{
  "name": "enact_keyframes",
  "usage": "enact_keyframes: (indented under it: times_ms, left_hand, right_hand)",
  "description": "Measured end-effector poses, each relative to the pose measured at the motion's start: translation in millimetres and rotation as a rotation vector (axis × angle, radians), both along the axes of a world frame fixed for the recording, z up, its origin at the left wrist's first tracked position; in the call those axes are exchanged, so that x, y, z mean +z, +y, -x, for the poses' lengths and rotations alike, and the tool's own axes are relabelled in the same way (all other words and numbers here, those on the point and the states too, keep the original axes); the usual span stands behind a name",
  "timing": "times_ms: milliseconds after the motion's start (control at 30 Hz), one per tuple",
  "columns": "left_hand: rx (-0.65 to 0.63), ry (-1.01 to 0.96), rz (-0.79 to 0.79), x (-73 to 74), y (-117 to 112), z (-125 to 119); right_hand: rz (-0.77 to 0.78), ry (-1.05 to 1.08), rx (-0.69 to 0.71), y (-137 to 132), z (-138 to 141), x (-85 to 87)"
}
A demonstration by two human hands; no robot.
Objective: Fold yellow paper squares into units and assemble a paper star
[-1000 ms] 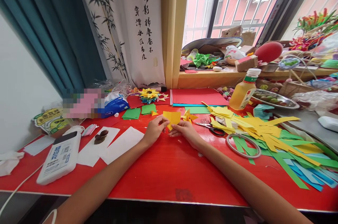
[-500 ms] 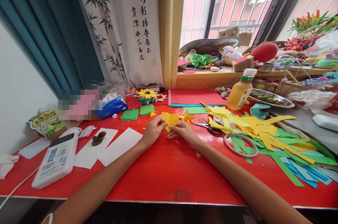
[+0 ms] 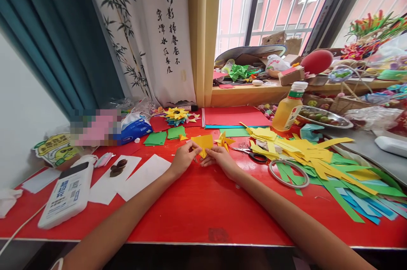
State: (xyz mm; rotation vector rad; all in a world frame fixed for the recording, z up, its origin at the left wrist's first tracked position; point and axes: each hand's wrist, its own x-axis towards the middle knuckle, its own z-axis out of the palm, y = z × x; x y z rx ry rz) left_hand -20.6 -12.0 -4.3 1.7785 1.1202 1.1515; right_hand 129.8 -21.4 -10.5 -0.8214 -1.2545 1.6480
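Between my two hands is a small folded piece of yellow paper, held just above the red table. My left hand pinches its left side with thumb and forefinger. On the lower right, my right hand grips it, fingers curled under. A folded yellow paper star shape lies right behind my right hand. Beyond my left hand sit a tiny yellow folded piece and green paper squares. Black-handled scissors lie to the right of my right hand.
A roll of tape rests by yellow, green and blue paper strips. A juice bottle stands behind them. White paper sheets and a white box-shaped device lie left. Red sheets and a paper wreath are at the back.
The yellow paper has turned slightly, its upper edge now flatter and wider across. Both hands stay in nearly the same place. The view has shifted a little.
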Motion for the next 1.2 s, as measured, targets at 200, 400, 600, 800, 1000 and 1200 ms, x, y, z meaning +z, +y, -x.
enact_keyframes:
  times_ms: [200,400,600,800,1000,1200]
  left_hand:
    - [-0.075,-0.017,0.056,-1.5,-2.6,-0.6]
    - [-0.057,-0.003,0.067,-1.7,-2.9,0.7]
    - [-0.027,0.042,0.043,-2.5,-2.6,0.7]
    - [-0.039,0.095,0.064,-2.2,-1.6,0.4]
    - [-0.024,0.129,0.019,-4.2,1.7,2.5]
    - [-0.02,0.115,-0.055,-3.8,7.8,5.1]
  right_hand:
    - [-0.007,0.102,0.073,-1.3,-2.3,-2.6]
    - [-0.008,0.098,0.079,-1.0,-2.8,-1.5]
    - [-0.039,0.07,0.067,-2.0,-1.5,-1.2]
    - [-0.066,-0.008,0.075,-2.2,1.1,-1.1]
    - [-0.038,-0.004,0.093,-0.2,-3.2,0.1]
    - [-0.011,-0.045,0.123,1.4,-4.0,0.0]
